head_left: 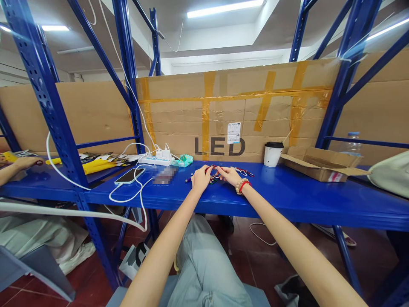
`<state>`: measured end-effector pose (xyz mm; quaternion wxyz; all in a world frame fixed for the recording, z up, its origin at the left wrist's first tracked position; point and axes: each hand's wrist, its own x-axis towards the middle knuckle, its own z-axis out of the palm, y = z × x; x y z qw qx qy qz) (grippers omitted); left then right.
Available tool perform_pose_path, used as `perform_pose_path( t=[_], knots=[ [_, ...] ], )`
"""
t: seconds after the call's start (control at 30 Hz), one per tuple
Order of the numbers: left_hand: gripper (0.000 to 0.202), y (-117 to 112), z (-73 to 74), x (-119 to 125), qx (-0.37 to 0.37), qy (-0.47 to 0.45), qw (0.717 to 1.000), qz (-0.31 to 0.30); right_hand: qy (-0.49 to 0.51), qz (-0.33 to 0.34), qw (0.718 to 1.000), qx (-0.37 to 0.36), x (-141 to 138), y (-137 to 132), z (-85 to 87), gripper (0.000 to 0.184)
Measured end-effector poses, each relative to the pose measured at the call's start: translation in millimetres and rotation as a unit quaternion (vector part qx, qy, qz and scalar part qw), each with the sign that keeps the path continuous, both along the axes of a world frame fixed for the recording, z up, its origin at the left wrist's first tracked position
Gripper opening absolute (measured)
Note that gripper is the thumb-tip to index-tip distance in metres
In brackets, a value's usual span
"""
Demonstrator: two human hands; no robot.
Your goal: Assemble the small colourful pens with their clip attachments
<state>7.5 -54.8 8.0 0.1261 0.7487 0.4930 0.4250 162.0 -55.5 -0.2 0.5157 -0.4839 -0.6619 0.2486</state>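
Observation:
Both my hands meet over the middle of the blue shelf (287, 196). My left hand (201, 178) is closed, pinching a small bundle of coloured items (213, 179) too small to name. My right hand (228, 175), with bead and red bracelets at the wrist, is also closed with its fingers on the same bundle. More small red and dark pieces (246, 172) lie on the shelf just right of my hands.
A phone (129, 175) on a white cable and a white power strip (156, 160) lie to the left. A white cup with a dark lid (273, 153) and an open cardboard box (319, 164) stand to the right. Another person's hand (22, 163) rests at far left.

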Motion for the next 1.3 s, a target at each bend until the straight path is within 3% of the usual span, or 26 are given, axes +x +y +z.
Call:
perform_pose_path(
  t=[0.37,0.7,1.07,1.3],
  knots=[
    [0.033,1.5,-0.1,0.3,-0.003,-0.003,1.000,-0.007,0.004,-0.071,0.997,0.022,3.3,0.5,0.7,0.053],
    [0.035,1.9,0.1,0.9,-0.007,0.009,1.000,-0.006,0.016,-0.054,0.997,0.052,6.6,6.7,-5.4,0.048],
    [0.036,3.8,-1.2,0.3,0.007,0.011,1.000,-0.008,0.005,-0.038,0.999,-0.003,3.4,4.6,-2.2,0.036],
    [0.035,3.0,-0.1,0.3,0.008,0.012,1.000,-0.010,0.027,-0.021,0.999,0.033,3.5,7.8,-6.1,0.039]
  ],
)
